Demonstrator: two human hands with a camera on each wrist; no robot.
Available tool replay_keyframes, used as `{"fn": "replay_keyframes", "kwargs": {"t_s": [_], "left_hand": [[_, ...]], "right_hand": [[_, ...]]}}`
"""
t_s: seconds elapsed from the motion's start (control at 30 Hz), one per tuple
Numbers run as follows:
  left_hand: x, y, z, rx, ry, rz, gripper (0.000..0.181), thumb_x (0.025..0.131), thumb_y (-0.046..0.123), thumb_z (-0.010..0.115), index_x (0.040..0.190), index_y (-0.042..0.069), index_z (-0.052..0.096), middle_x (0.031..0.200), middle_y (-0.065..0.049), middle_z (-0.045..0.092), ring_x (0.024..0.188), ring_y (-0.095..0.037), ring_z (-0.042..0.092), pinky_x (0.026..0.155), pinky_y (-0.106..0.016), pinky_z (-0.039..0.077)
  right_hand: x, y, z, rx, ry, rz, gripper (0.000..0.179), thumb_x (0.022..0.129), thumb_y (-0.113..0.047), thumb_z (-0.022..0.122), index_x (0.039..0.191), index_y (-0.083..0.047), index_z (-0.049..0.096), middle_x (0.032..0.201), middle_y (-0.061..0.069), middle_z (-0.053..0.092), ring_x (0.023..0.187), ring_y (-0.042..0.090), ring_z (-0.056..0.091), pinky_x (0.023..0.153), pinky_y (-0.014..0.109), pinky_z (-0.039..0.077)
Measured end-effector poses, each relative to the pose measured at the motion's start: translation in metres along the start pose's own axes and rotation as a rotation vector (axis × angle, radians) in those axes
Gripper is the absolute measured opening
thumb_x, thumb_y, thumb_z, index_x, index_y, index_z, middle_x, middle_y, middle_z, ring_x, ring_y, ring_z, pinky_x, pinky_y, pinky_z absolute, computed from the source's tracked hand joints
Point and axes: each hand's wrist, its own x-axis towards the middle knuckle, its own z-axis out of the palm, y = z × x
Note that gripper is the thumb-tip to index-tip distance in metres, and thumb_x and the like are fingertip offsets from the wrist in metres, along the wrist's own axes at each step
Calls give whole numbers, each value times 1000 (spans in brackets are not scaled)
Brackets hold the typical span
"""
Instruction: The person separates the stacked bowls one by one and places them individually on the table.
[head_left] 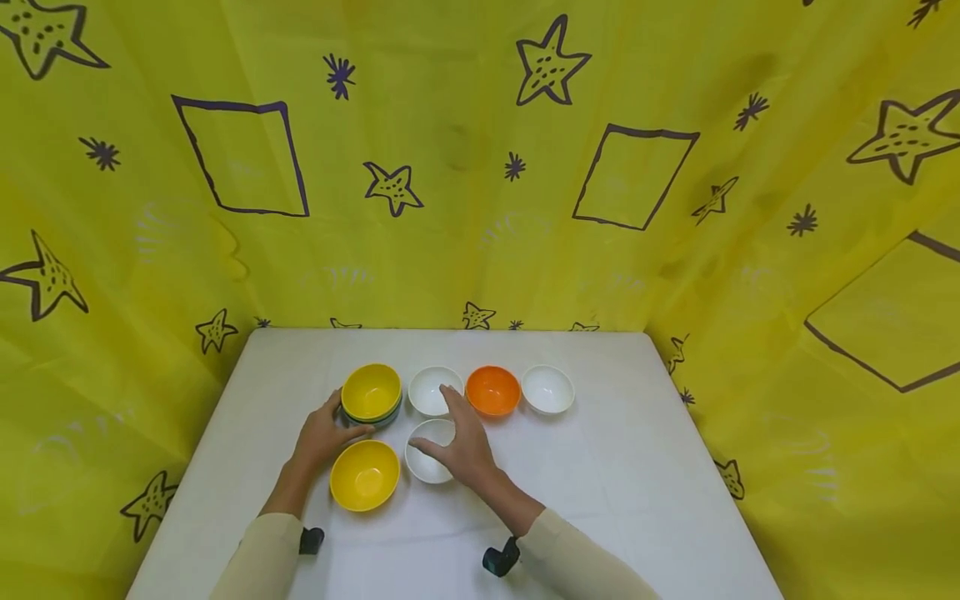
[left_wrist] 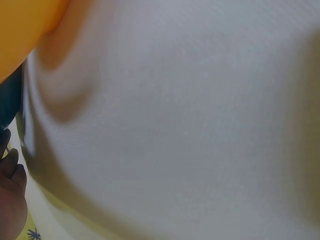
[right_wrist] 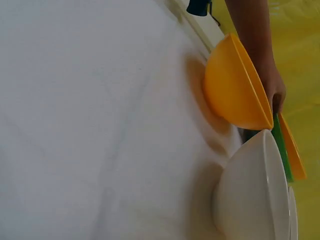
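My left hand (head_left: pixel 321 435) holds the left side of a stack of bowls, thumb along the front and fingers round the side. A yellow bowl (head_left: pixel 371 392) tops that stack, with green and teal rims beneath it. Just in front stands another yellow bowl (head_left: pixel 365 476). My right hand (head_left: pixel 468 450), thumb and fingers spread apart, hovers over the near white bowl (head_left: pixel 427 469) and partly hides it. Behind it is a second white bowl (head_left: pixel 427 392), which the fingertips overlap in the head view. In the right wrist view, the near white bowl (right_wrist: pixel 245 195) sits upright beside the yellow one (right_wrist: pixel 232 85).
To the right in the back row stand an orange bowl (head_left: pixel 492 392) and a third white bowl (head_left: pixel 547 389). All the bowls are on a white-covered table (head_left: pixel 637 500). Yellow curtains (head_left: pixel 450 258) with drawn stars and frames enclose its back and sides.
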Motion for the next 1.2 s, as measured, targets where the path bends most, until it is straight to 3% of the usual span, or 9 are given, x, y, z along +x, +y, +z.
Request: {"fn": "replay_keyframes", "kwargs": {"t_s": [0.3,0.63,0.9,1.2], "left_hand": [[0,1,-1,20,6,28,114,85,51,87,163,-4,25,163,-29,34,150,-50,33,120,-64,28],[0,-1,-1,25,2,14,116,84,53,87,163,-5,25,163,-31,34,149,-51,33,119,-64,30],[0,-2,0,23,3,19,116,84,54,87,162,-7,26,162,-32,34,148,-52,34,118,-66,31],[1,-2,-1,47,22,71,105,87,44,87,161,-6,31,161,-32,35,147,-53,35,119,-66,30]], "right_hand": [[39,-16,6,-29,-40,20,100,86,-50,86,162,-8,37,165,14,41,150,34,41,117,58,40],[73,-27,19,-20,-100,87,106,85,-57,84,165,-11,31,169,12,33,153,35,35,118,59,37],[90,-23,39,-65,-192,102,111,85,-59,83,166,-8,28,170,14,30,155,36,31,122,56,32],[97,-22,56,-127,-315,138,111,84,-61,83,165,-7,30,166,12,38,149,30,42,120,47,39]]}}
